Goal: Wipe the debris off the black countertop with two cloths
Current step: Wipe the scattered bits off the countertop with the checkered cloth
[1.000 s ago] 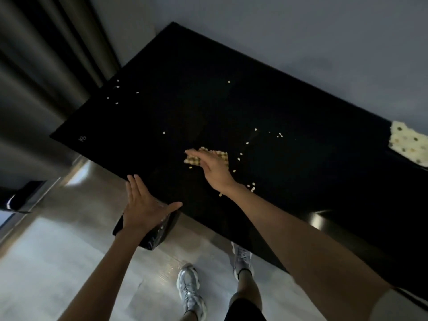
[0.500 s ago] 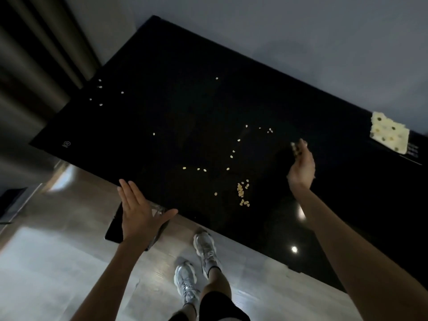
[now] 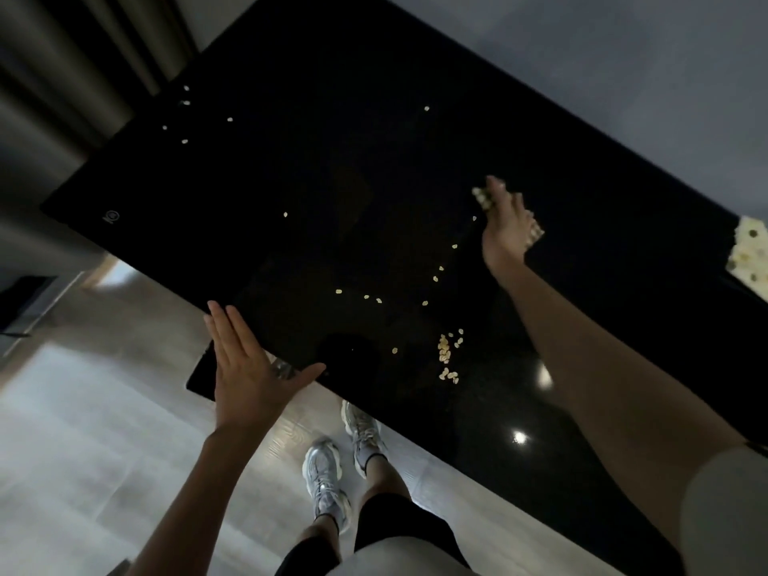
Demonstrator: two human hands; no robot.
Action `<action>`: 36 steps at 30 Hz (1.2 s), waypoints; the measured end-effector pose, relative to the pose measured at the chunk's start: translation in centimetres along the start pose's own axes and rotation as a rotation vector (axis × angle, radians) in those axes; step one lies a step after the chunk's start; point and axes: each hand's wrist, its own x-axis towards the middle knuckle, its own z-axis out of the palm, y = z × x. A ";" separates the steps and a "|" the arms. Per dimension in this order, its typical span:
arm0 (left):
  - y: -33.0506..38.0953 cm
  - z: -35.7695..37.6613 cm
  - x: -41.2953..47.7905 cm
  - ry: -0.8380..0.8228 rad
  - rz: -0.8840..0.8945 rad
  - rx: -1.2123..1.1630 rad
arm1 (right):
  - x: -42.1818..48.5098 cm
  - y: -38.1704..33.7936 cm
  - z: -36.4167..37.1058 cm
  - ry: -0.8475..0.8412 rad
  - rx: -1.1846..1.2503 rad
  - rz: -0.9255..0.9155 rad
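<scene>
Meanwhile the right hand (image 3: 507,230) has left the middle of the black countertop (image 3: 332,160), where a second ago it pressed the checkered cloth (image 3: 481,197) flat, and has swung away toward the right end. The cloth now sits bunched in its curled fingers, showing only past the fingertips and behind the palm. Whether it touches the surface cannot be told. That pass gathered some debris (image 3: 446,352) into a small heap close to the near edge, with a thin trail running up toward the hand. Other bits lie scattered by the far left corner, so most of the wiping seems not yet done. The spotted cloth (image 3: 750,251) lies untouched at the right end, just beyond the right hand, which may be heading for it. The left hand (image 3: 245,367) has stayed at the near edge, fingers straight and spread, holding nothing, above a dark bag (image 3: 200,376) below the edge.
</scene>
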 end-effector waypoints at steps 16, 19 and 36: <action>-0.2 -0.1 0.3 0.030 0.012 0.033 | -15.6 -10.0 -3.4 -0.544 0.590 -0.159; -0.3 -0.8 -0.2 0.004 0.030 0.063 | -17.3 -6.6 -8.1 -0.432 0.594 -0.109; -8.1 -7.9 4.0 0.058 0.343 0.211 | -22.4 -2.8 -1.3 0.239 0.252 0.748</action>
